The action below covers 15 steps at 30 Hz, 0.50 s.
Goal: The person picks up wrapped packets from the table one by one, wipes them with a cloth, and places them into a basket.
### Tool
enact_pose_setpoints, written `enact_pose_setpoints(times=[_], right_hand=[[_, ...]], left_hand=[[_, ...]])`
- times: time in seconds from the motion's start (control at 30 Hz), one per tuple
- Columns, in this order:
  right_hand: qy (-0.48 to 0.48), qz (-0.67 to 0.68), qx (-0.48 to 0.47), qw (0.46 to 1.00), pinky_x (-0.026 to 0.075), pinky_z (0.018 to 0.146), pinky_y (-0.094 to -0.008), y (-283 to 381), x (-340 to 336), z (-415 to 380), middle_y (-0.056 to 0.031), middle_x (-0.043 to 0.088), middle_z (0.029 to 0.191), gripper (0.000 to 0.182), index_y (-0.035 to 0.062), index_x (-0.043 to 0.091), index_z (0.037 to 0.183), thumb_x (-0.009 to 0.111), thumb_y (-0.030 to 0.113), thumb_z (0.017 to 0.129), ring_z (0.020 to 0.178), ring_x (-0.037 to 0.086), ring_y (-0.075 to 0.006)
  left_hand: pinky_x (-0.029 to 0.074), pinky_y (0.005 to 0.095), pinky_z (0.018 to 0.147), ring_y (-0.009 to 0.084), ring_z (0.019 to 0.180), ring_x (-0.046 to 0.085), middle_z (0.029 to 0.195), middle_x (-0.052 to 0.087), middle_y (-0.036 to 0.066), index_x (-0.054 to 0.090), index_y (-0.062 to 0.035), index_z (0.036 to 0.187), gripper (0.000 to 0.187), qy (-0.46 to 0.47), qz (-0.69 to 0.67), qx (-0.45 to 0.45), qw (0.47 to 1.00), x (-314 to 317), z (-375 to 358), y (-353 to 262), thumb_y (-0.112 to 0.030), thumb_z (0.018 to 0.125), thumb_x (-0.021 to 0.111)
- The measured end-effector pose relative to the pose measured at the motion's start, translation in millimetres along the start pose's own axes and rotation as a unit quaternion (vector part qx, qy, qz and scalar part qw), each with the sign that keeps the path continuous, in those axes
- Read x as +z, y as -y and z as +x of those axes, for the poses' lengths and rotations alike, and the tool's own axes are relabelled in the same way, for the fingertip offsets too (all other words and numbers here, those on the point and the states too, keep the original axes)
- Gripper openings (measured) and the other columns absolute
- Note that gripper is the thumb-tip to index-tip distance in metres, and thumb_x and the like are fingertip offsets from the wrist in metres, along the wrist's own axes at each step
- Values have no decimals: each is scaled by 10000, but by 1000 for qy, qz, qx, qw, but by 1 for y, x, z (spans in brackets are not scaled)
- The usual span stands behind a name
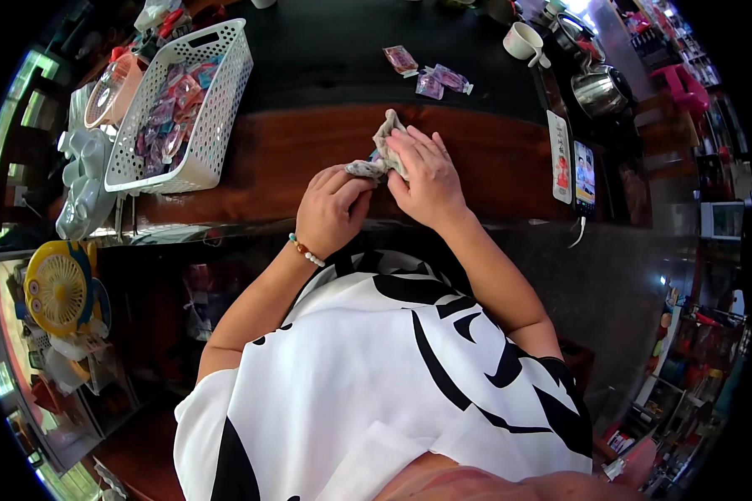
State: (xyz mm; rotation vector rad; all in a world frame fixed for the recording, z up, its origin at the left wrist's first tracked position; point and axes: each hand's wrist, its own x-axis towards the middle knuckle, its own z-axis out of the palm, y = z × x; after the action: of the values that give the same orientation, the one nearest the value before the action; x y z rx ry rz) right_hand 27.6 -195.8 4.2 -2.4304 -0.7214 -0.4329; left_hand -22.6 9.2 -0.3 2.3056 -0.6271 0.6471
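Observation:
A crumpled pale, patterned cloth lies on the brown wooden front part of the table, bunched between my two hands. My left hand is closed, with its curled fingers pinching the cloth's darker left end. My right hand presses the cloth from the right, fingers long over it and the thumb lower down, holding the bunched part. A small bluish-pink bit shows at the cloth's folds; what it is I cannot make out. Beyond the hands, several small pink and purple packets lie on the dark table surface.
At the left stands a white perforated basket holding many similar packets. An orange basket and a clear plastic tray sit beside it. A phone with a cable, a white mug and a metal kettle are at the right.

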Motion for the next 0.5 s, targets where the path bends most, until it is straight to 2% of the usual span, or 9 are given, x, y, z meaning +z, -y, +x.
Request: enact_pose_setpoints(times=[0.1, 0.2, 0.3, 0.37, 0.4, 0.47, 0.5], right_hand=[[30, 7, -88, 996, 377, 1211, -538, 9, -6, 0, -131, 694, 1360, 415, 50, 725, 1227, 680, 81, 815, 1399, 561, -343], [93, 44, -111, 988, 361, 1235, -525, 21, -10, -16, -131, 687, 1390, 410, 45, 735, 1223, 660, 67, 820, 1426, 551, -333], [90, 51, -101, 989, 357, 1244, -523, 12, -16, -21, -135, 676, 1422, 424, 45, 727, 1251, 649, 69, 835, 1440, 547, -332], [61, 38, -78, 994, 358, 1244, -522, 5, -16, -21, -137, 668, 1436, 432, 46, 718, 1271, 646, 76, 847, 1440, 547, -335], [29, 24, -56, 998, 359, 1244, -521, 2, -15, -20, -140, 660, 1451, 439, 47, 710, 1291, 642, 83, 858, 1440, 548, -337], [19, 0, -29, 999, 347, 1249, -534, 1, -12, -22, -147, 645, 1472, 470, 54, 685, 1340, 644, 97, 874, 1442, 544, -341], [12, -15, -2, 1000, 341, 1251, -542, -1, -11, -23, -149, 642, 1475, 483, 56, 676, 1355, 649, 103, 875, 1443, 541, -343]], left_hand=[[571, 436, 920, 348, 1026, 711, 1070, 732, 134, 695, -44, 1014, 191, 2, -18, -32, 999, 0, -1, 0, -16, 834, 753], [583, 429, 874, 362, 972, 705, 1075, 706, 148, 647, -38, 1054, 239, -39, -65, -68, 995, 3, -3, -1, 17, 832, 720], [572, 432, 883, 358, 1008, 682, 1124, 702, 128, 662, -53, 1072, 255, -38, -103, -91, 990, 0, -1, -5, 18, 830, 698], [589, 417, 900, 360, 1023, 714, 1160, 713, 163, 662, -37, 1155, 335, -27, -63, -40, 997, -4, 2, -4, 40, 832, 703], [589, 417, 900, 360, 1023, 714, 1160, 713, 163, 662, -37, 1155, 335, -27, -63, -41, 997, -4, 2, -3, 40, 832, 703], [593, 417, 912, 355, 1042, 717, 1162, 724, 163, 665, -35, 1199, 377, 2, -11, 28, 1000, -5, 3, 1, 48, 833, 697], [593, 417, 912, 355, 1042, 717, 1162, 724, 163, 665, -35, 1199, 377, 2, -11, 29, 1000, -4, 2, 1, 48, 833, 697]])
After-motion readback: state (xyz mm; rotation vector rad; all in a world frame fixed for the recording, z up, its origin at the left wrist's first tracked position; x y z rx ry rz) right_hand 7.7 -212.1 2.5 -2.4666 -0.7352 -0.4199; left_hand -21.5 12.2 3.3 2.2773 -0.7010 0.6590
